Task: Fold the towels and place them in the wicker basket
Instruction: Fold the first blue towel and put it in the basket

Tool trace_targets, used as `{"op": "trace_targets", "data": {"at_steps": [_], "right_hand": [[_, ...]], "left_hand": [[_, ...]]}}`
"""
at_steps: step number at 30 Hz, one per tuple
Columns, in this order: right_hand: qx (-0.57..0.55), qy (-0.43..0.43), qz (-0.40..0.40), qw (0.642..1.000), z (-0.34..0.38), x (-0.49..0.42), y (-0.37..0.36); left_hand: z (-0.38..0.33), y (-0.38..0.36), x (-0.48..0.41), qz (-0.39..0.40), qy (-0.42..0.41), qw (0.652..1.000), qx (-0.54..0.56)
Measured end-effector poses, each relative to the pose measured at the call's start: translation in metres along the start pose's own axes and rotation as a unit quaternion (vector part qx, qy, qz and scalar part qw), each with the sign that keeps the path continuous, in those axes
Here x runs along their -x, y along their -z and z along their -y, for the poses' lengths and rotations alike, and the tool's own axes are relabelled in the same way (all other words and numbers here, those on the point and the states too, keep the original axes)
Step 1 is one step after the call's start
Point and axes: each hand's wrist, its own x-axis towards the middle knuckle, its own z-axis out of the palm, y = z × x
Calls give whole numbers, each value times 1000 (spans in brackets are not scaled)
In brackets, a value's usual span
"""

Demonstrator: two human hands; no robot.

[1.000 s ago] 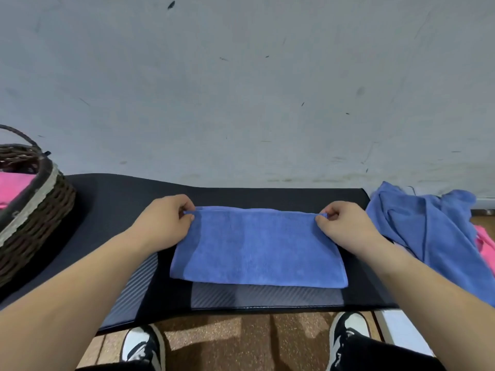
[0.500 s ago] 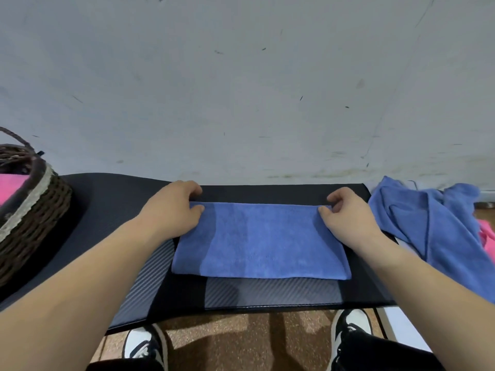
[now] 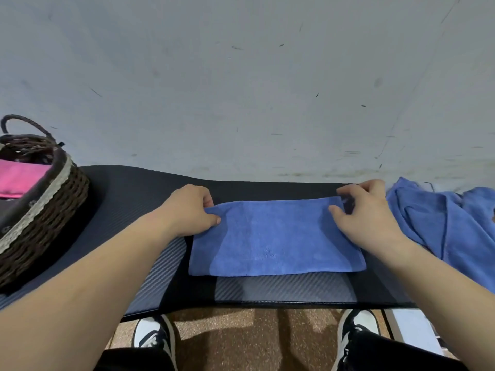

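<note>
A blue towel (image 3: 273, 236), folded into a flat rectangle, lies in the middle of the black table (image 3: 134, 188). My left hand (image 3: 187, 210) pinches its far left corner, thumb on top of the cloth. My right hand (image 3: 367, 215) grips the far right corner, fingers curled over the edge. The dark wicker basket (image 3: 45, 210) stands at the left end of the table and holds a folded pink towel (image 3: 18, 178).
A heap of unfolded blue towels (image 3: 450, 226) lies off the table's right end. A grey wall rises right behind the table. Below the front edge I see brown floor and my two black-and-white shoes (image 3: 155, 336).
Both hands have shifted on the far corners, from flat on the cloth to gripping it. The towel's far edge now lies a little lifted at the right corner.
</note>
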Motion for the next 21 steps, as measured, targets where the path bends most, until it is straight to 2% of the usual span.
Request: {"op": "trace_targets", "data": {"at_steps": [3,8,11,14,18,21], "right_hand": [[3,-10,25,1000,-5,-2,-6],[43,110,35,992,6,3,-8],[64,163,121,977,18,10,-10],[89,143,235,957,24,21,-12],[123,139,276,943,34,32,-19],[136,162,303,929,44,46,-32]], "left_hand": [[1,-2,4,-4,-3,1000,25],[0,1,9,32,46,993,105],[4,4,14,50,75,984,151],[8,11,23,29,72,973,219],[17,18,39,-4,59,958,280],[29,27,50,-54,64,965,249]]}}
